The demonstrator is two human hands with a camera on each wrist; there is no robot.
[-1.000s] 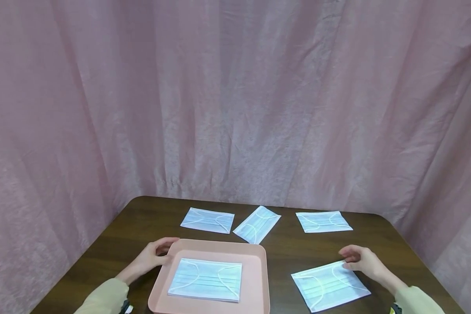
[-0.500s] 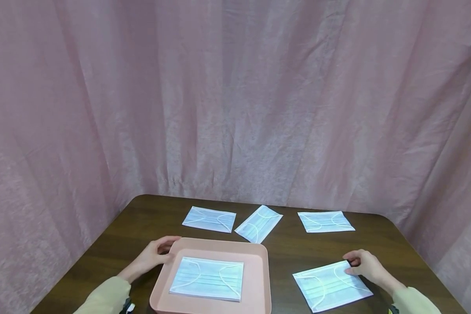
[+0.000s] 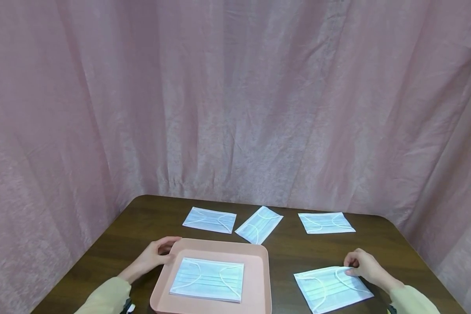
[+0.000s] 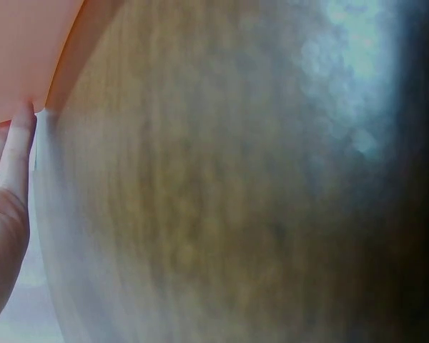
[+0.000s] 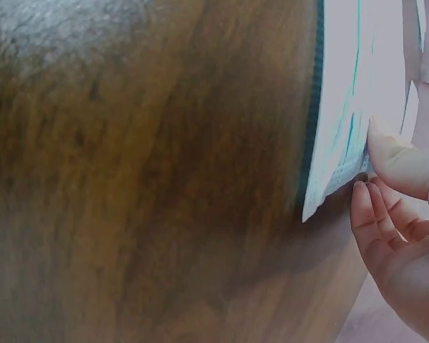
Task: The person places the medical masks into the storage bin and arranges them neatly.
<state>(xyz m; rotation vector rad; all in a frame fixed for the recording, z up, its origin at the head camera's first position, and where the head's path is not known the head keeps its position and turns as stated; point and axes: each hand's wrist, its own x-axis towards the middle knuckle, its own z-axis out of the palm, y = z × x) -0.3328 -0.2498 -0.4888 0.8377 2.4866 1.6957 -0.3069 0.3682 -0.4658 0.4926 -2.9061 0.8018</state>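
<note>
My left hand (image 3: pixel 151 257) rests against the far left corner of a shallow pink tray (image 3: pixel 261 279). In the left wrist view, its fairly straight fingers (image 4: pixel 20 153) touch the tray's edge. Inside the tray lies a light blue face mask (image 3: pixel 208 279) with white ear loops. To the right, my right hand (image 3: pixel 365 267) pinches the far right corner of another face mask (image 3: pixel 329 290). The right wrist view has the thumb on top of this mask (image 5: pixel 350 93), the other fingers curled at its edge, and the near corner slightly off the wood.
Along the back of the dark wooden table (image 3: pixel 290 257) lie three more face masks: one at left (image 3: pixel 209 219), one slanted in the middle (image 3: pixel 259 224) and one at right (image 3: pixel 325 222). A pink curtain (image 3: pixel 235 109) hangs behind the table.
My right hand has closed its thumb and fingers on the right mask's corner, and that far edge now bends a little. The left hand and tray stay put.
</note>
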